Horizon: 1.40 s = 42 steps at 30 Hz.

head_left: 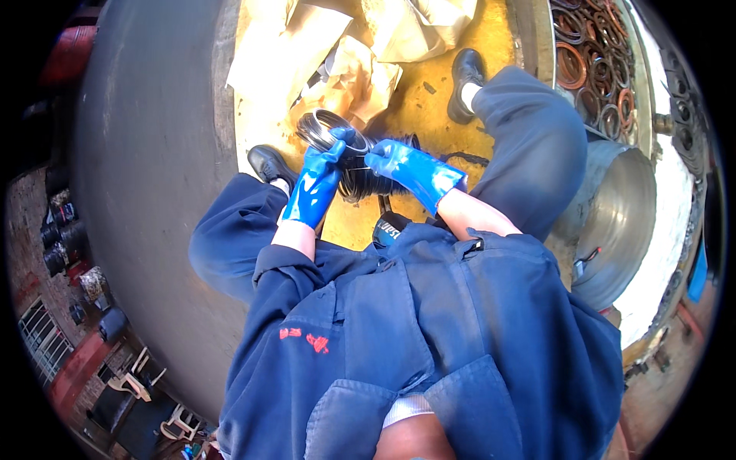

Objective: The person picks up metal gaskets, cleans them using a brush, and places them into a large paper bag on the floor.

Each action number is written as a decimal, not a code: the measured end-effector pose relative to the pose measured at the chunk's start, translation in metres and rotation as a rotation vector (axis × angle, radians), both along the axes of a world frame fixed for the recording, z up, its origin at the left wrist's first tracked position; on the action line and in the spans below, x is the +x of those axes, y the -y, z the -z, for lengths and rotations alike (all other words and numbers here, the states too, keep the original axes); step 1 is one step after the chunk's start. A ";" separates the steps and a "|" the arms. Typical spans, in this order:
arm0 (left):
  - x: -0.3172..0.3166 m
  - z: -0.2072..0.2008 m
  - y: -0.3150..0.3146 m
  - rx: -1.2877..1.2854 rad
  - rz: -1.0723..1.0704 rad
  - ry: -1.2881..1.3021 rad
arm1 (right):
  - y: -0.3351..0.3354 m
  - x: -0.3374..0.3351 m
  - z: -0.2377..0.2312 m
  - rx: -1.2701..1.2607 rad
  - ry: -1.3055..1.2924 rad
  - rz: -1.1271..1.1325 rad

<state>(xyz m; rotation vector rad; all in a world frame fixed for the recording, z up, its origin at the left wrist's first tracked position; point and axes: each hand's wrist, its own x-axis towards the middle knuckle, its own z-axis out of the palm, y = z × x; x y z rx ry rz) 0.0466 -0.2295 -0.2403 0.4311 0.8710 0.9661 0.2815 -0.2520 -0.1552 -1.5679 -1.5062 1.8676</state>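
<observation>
My left hand, in a blue rubber glove, grips a stack of thin, shiny metal rings by its near right side. Close beside it, my right hand in a matching glove has its fingers drawn together at the edge of a dark bundle of rings. What those fingertips pinch cannot be made out. The dark bundle lies between my legs, partly covered by both hands. Crumpled brown paper sits just beyond the rings.
At right, a tray holds many loose black and rust-coloured rings. Nearer stands a round metal drum. A broad dark grey surface runs along my left. My shoes rest on a yellow floor with paper sacks at its far end.
</observation>
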 end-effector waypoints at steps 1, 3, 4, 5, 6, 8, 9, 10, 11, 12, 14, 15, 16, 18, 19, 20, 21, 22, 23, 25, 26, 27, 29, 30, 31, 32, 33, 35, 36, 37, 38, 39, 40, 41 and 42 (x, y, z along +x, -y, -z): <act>0.002 -0.003 -0.001 0.004 0.023 0.000 | -0.001 0.002 -0.002 -0.012 0.001 0.013; 0.005 -0.011 0.000 0.011 0.057 0.000 | -0.001 0.006 -0.004 -0.027 0.004 0.036; 0.006 -0.016 0.001 0.015 0.075 -0.002 | -0.001 0.007 -0.006 -0.032 0.000 0.042; 0.006 -0.021 0.001 0.018 0.091 -0.004 | -0.002 0.008 -0.007 -0.038 -0.003 0.049; 0.006 -0.026 0.000 0.023 0.108 -0.009 | -0.003 0.008 -0.007 -0.042 -0.007 0.053; 0.006 -0.034 -0.004 0.032 0.147 -0.015 | -0.004 0.010 -0.008 -0.050 -0.015 0.068; 0.007 -0.037 -0.006 0.036 0.166 -0.015 | -0.005 0.011 -0.008 -0.055 -0.019 0.076; 0.009 -0.041 -0.007 0.036 0.182 -0.013 | -0.005 0.013 -0.008 -0.059 -0.020 0.084; 0.010 -0.044 -0.008 0.033 0.200 -0.011 | -0.005 0.013 -0.009 -0.063 -0.025 0.091; 0.011 -0.047 -0.009 0.036 0.219 -0.013 | -0.005 0.015 -0.009 -0.066 -0.028 0.101; 0.013 -0.052 -0.012 0.040 0.251 -0.014 | -0.008 0.016 -0.007 -0.076 -0.039 0.119; 0.016 -0.054 -0.016 0.042 0.266 -0.012 | -0.011 0.016 -0.005 -0.078 -0.042 0.127; 0.016 -0.054 -0.019 0.047 0.284 -0.017 | -0.013 0.016 -0.003 -0.080 -0.051 0.135; 0.018 -0.056 -0.025 0.049 0.318 -0.030 | -0.014 0.017 -0.002 -0.089 -0.065 0.149; 0.018 -0.056 -0.026 0.045 0.335 -0.035 | -0.014 0.019 -0.002 -0.099 -0.072 0.152; 0.018 -0.057 -0.029 0.043 0.353 -0.047 | -0.015 0.019 -0.002 -0.107 -0.078 0.148; 0.018 -0.057 -0.033 0.038 0.373 -0.057 | -0.016 0.020 -0.002 -0.115 -0.086 0.145; 0.019 -0.056 -0.037 0.036 0.395 -0.049 | -0.018 0.022 -0.007 -0.119 -0.077 0.141; 0.019 -0.056 -0.039 0.031 0.413 -0.041 | -0.020 0.024 -0.011 -0.120 -0.066 0.147; 0.022 -0.055 -0.047 -0.013 0.482 -0.031 | -0.023 0.027 -0.021 -0.125 -0.055 0.163; 0.023 -0.056 -0.051 -0.037 0.518 -0.030 | -0.025 0.027 -0.023 -0.071 -0.015 0.181; 0.025 -0.055 -0.056 -0.061 0.554 -0.029 | -0.027 0.027 -0.021 -0.067 -0.013 0.194; 0.030 -0.054 -0.062 -0.072 0.558 -0.014 | -0.031 0.029 -0.018 -0.072 -0.022 0.220; 0.032 -0.053 -0.064 -0.085 0.553 -0.023 | -0.032 0.030 -0.016 -0.080 -0.031 0.233; 0.035 -0.052 -0.068 -0.093 0.548 -0.031 | -0.034 0.030 -0.015 -0.086 -0.037 0.247; 0.037 -0.051 -0.069 -0.032 0.557 0.014 | -0.036 0.031 -0.015 -0.094 -0.041 0.260; 0.039 -0.049 -0.074 -0.032 0.566 0.004 | -0.037 0.033 -0.014 -0.099 -0.041 0.273; 0.039 -0.041 -0.082 -0.033 0.572 -0.016 | -0.041 0.033 -0.014 -0.106 -0.046 0.291; 0.037 -0.038 -0.088 0.016 0.608 -0.002 | -0.042 0.032 -0.015 -0.111 -0.047 0.299; 0.036 -0.038 -0.095 0.006 0.647 0.001 | -0.042 0.032 -0.016 -0.115 -0.050 0.310; 0.036 -0.037 -0.101 -0.004 0.686 0.003 | -0.043 0.033 -0.016 -0.120 -0.052 0.321; 0.036 -0.037 -0.106 -0.014 0.725 0.005 | -0.044 0.034 -0.016 -0.122 -0.051 0.332; 0.038 -0.037 -0.108 -0.013 0.751 -0.040 | -0.044 0.035 -0.018 -0.125 -0.050 0.350; 0.042 -0.037 -0.108 -0.016 0.724 -0.018 | -0.044 0.038 -0.019 -0.128 -0.048 0.365; 0.045 -0.037 -0.106 -0.021 0.697 0.004 | -0.042 0.038 -0.021 -0.133 -0.045 0.382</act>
